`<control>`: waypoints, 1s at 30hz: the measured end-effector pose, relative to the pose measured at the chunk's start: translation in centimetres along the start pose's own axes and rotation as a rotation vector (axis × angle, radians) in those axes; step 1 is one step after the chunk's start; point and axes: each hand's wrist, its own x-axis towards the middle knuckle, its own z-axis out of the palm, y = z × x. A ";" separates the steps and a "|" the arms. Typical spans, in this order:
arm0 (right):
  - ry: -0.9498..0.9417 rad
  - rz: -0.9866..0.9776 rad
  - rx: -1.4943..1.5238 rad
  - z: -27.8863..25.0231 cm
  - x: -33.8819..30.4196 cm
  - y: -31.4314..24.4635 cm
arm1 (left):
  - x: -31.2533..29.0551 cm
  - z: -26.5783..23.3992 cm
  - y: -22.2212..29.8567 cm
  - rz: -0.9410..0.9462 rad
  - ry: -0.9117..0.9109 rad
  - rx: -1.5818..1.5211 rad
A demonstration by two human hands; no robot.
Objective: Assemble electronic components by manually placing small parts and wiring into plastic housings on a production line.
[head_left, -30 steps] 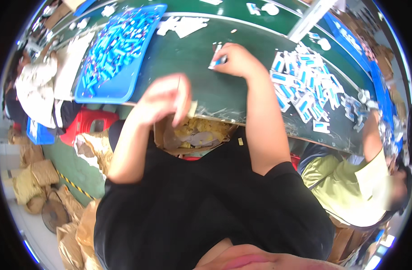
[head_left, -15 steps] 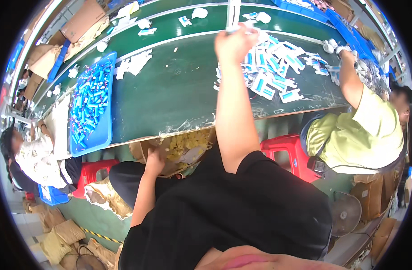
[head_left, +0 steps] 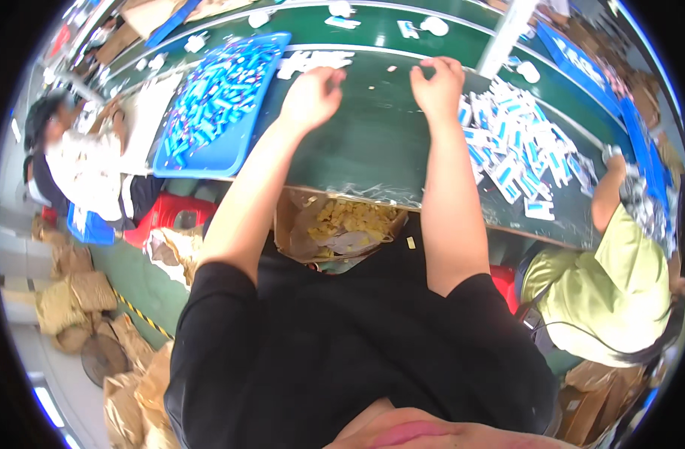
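White scraps [head_left: 312,61] now by left hand [head_left: 311,97], up from below surface [head_left: 357,150]; right hand [head_left: 436,86] retracted from packets [head_left: 518,146]. Both grips curled, contents unclear.

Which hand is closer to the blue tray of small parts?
Left. The left hand hovers just right of the blue tray; the right hand is farther right.

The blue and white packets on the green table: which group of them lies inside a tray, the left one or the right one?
The left group: it fills the blue tray beside the left hand. The right group, beside the right hand, lies loose on the green table.
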 end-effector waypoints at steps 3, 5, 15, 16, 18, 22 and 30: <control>-0.064 -0.057 0.118 1.3 -0.1 -0.9 | 2.8 2.8 -6.4 -0.044 -0.039 0.541; -0.110 -0.034 0.118 0.7 -0.3 -0.7 | 2.8 5.2 -6.0 -0.140 -0.196 0.591; -0.323 -0.251 0.220 1.3 -2.6 -9.0 | 0.4 7.6 -3.8 0.146 -0.141 0.088; -0.343 -0.295 0.243 1.6 -2.9 -9.7 | 0.5 7.8 -3.7 0.153 -0.108 0.072; -0.346 -0.222 0.411 2.8 -4.0 -10.6 | 1.4 8.0 -3.0 0.133 -0.154 0.007; -0.474 -0.272 0.551 6.3 -4.8 -20.3 | 1.5 10.4 -5.1 0.246 -0.188 0.112; -0.940 -0.371 -0.067 21.6 -3.7 -26.4 | 1.3 6.9 -4.0 0.220 -0.397 -0.062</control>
